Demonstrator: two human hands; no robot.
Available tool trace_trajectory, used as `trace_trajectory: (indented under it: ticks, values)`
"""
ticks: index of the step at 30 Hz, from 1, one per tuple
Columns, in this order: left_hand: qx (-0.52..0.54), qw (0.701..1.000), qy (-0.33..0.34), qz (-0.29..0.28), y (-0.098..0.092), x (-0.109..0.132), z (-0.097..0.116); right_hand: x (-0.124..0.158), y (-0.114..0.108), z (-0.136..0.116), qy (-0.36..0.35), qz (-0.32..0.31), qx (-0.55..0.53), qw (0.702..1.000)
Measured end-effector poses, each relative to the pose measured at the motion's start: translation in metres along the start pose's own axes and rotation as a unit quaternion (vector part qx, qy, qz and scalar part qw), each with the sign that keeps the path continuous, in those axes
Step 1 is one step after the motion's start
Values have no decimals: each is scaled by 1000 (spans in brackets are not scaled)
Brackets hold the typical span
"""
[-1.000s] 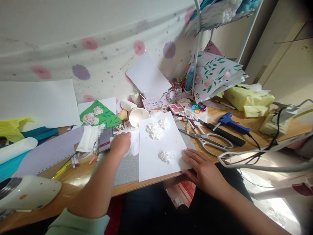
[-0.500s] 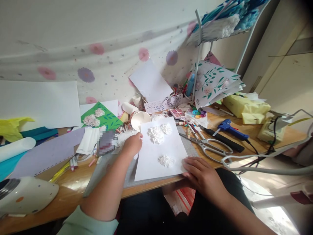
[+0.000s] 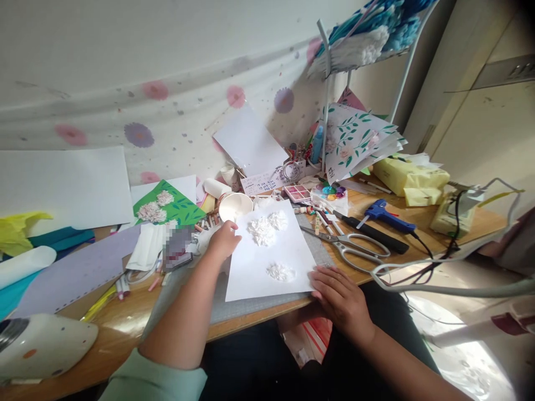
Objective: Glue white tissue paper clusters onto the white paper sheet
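On the desk (image 3: 121, 312), over the grey mat (image 3: 219, 309), we had the white sheet (image 3: 251, 273) bearing crumpled white clusters (image 3: 261, 231). Our left hand (image 3: 224, 242) pinched its left edge, while our right hand (image 3: 340, 298) laid bent fingers along the lower right corner; we couldn't tell whether the thumb gripped beneath. Holding only the margins presumably spared the raised clusters. Scissors (image 3: 340, 240) and a blue glue gun (image 3: 387, 216) lay to the right, probably for easy reach.

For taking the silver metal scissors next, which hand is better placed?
Probably the right hand: it is at the right edge of the white rectangular paper sheet, nearer the silver metal scissors. The left hand is at the sheet's opposite edge.
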State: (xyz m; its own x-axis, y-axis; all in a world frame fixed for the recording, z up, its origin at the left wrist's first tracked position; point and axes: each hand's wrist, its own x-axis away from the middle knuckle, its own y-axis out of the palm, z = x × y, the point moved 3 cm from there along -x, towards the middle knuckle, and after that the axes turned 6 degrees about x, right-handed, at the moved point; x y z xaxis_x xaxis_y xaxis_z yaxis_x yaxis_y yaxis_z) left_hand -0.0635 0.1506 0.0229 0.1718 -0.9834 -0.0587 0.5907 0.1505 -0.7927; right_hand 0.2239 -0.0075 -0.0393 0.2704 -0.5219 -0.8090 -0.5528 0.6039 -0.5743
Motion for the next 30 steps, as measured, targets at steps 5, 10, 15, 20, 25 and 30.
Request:
trace_trajectory:
  ticks: [5,10,15,20,25,30]
  values:
    - [166,985,26,29,-10,7,19,-5,-2,-3,-11,-26,11,1000]
    - [274,960,54,24,-20,19,26,-4,-5,-4,-6,-72,4,997]
    - [338,936,96,34,-37,20,38,-17,-12,-1,24,-87,-50,995]
    - [371,917,147,-13,-54,15,54,-66,-11,30,96,-19,-97,990]
    - [360,907,210,-54,-65,5,67,-122,6,91,323,16,-211,922]
    - [290,923,252,-31,-58,-19,79,-139,26,123,400,-24,-326,856]
